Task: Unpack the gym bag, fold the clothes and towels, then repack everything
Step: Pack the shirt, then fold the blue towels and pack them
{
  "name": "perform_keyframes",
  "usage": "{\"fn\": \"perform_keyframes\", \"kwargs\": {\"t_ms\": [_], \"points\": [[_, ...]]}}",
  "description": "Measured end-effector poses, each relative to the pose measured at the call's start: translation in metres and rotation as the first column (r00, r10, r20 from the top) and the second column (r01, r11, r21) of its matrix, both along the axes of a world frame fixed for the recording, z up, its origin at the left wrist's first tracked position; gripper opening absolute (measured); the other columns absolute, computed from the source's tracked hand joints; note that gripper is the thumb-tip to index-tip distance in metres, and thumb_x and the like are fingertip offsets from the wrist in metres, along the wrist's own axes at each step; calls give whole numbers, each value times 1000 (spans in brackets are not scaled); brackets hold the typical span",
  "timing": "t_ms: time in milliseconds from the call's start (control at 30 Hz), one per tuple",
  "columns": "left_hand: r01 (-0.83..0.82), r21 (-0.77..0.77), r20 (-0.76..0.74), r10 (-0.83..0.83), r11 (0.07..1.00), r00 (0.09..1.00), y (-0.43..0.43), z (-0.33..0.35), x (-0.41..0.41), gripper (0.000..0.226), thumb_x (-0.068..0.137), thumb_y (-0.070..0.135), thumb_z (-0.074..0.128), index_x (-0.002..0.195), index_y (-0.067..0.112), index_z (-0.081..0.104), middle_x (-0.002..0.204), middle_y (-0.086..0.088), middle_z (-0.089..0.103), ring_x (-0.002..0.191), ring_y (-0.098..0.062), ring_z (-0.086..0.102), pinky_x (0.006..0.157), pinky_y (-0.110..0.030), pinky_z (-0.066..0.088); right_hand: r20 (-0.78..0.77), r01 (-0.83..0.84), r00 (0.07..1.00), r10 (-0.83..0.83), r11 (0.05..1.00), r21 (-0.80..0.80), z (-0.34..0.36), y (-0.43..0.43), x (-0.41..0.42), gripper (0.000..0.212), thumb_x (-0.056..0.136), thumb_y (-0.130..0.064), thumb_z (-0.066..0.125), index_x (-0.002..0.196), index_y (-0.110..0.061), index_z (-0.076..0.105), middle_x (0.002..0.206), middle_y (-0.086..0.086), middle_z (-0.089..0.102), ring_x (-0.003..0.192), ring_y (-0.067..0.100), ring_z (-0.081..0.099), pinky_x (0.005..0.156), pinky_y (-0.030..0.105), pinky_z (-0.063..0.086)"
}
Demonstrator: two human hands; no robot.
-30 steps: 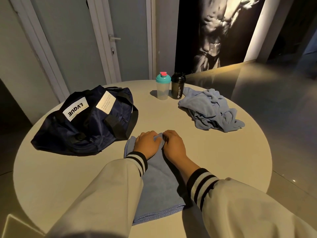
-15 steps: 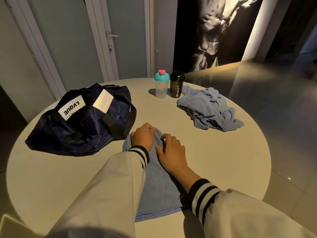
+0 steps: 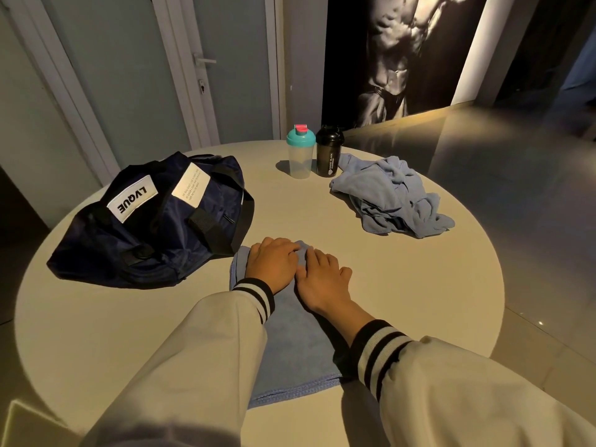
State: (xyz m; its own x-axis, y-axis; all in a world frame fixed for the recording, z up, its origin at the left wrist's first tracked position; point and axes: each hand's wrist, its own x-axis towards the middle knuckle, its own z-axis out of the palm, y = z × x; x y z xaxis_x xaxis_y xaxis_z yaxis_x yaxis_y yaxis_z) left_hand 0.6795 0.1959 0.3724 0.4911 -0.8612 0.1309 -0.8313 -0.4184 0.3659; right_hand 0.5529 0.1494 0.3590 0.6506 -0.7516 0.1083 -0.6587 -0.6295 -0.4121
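Head view: folded blue towel [image 3: 296, 343] lies lengthwise on the round table [image 3: 419, 285], just beside the navy gym bag [image 3: 154, 227]. Left hand [image 3: 271, 264] and right hand [image 3: 322, 280] side by side, fingers flat, pressing its far end — nothing grasped. Crumpled blue cloth [image 3: 390, 198] well apart.

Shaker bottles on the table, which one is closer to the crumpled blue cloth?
The black shaker: it stands right beside the crumpled blue cloth, while the clear teal-lidded shaker stands on its far side.

Left hand [image 3: 272, 264] and right hand [image 3: 322, 279], 2 flat palms down, side by side, touching, reaching forward
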Motion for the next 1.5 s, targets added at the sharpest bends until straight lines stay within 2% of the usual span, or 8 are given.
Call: {"fn": "perform_keyframes", "kwargs": {"t_ms": [167,300,500,900,1133,1267,1400,1500], "points": [[-1,3,36,1,1000,999,19,0,-5,44,109,31,29,151,29,44,164,3,29,148,-15,30,125,-39,4,115,-31,993,33,999,-20,5,12,-13,37,103,-40,34,136,-26,42,132,4,42,122,26,41,92,41,25],[-57,-103,75,65,993,995,40,-4,-13,39,108,33,34,138,26,58,151,1,46,137,-20,35,117,-36,20,7,-81,997,81,997,-11,6,20,-21,40,104,-39,34,138,-22,46,135,6,44,127,27,41,101,41,26],[-51,149,119,33,987,992,60,-3,-29,51,107,52,25,155,36,33,165,6,26,148,-22,23,120,-42,13,-101,-78,991,90,990,117,15,40,-41,54,100,-42,33,152,-35,24,156,5,28,143,25,21,108,47,18],[65,171,87,-80,983,993,77,-6,-48,50,107,46,24,157,41,21,169,5,10,154,-20,7,125,-47,-4,6,56,998,-61,952,300,33,50,-43,28,94,-29,38,119,-24,50,123,8,52,122,33,38,83,42,28],[47,222,70,-64,974,995,73,-3,-48,54,106,49,24,159,40,15,170,5,3,155,-19,1,124,-52,-5,34,101,992,-121,929,357,35,26,-22,26,83,-25,33,97,-20,55,108,5,54,114,32,43,84,43,32],[56,252,56,-73,966,996,68,-9,-42,58,105,50,25,160,39,8,170,3,-2,155,-20,-3,124,-52,-1,61,85,992,-110,947,310,23,23,-15,41,91,-27,32,125,-19,54,136,3,49,121,30,41,100,46,32],[35,223,-42,-26,974,999,55,2,-33,58,102,51,32,157,38,23,167,2,18,152,-24,17,123,-50,10,86,67,992,-91,965,254,20,19,-12,45,99,-24,32,141,-21,47,151,-1,40,126,28,38,88,38,26],[21,103,-67,-14,994,998,40,11,-27,48,103,44,36,149,32,40,155,3,41,141,-22,36,118,-46,22,111,44,991,-73,969,243,17,13,-8,45,99,-24,31,140,-19,51,151,2,43,129,29,41,99,43,33]]}}
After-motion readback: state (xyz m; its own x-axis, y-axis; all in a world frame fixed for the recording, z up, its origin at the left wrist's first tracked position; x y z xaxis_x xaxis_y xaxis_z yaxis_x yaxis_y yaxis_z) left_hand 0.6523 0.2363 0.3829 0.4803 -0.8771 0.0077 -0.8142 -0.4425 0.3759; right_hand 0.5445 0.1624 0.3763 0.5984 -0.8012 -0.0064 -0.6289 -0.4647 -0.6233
